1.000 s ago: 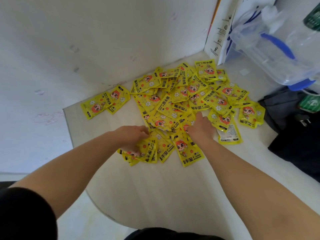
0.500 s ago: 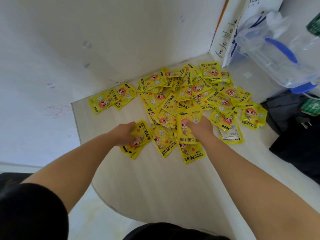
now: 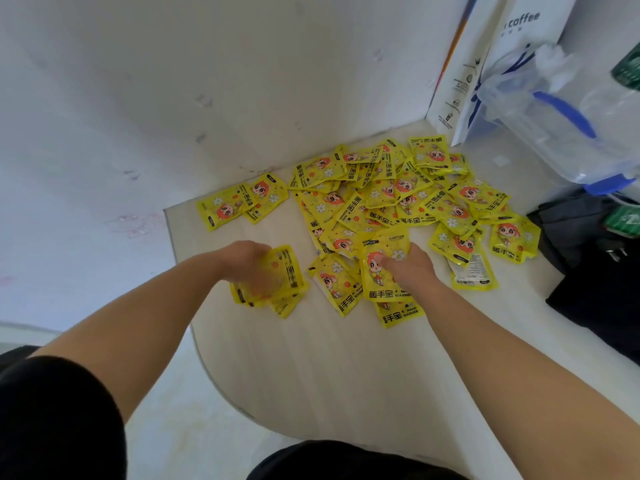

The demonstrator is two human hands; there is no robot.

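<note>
Item: one sachet (image 3: pixel 379 268), yellow hand-warmer, pinched by right hand (image 3: pixel 412 270); newly drawn out to near edge of pile (image 3: pixel 398 195).
Gathered stack (image 3: pixel 273 280): gripped in left hand (image 3: pixel 247 259), left of pile, now tilted up.
Hands apart. Collecting judged early.
Surface: pale tabletop (image 3: pixel 311 358), rounded edge.
Beyond pile: white wall (image 3: pixel 173 98), paper bag (image 3: pixel 519 46), clear container (image 3: pixel 554 133).
Right of pile: dark bag (image 3: pixel 595 289).

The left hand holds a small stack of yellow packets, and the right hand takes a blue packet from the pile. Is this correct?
Not quite: in the head view the packet that the right hand grips is yellow, not blue. The left hand does hold a small yellow stack.
</note>
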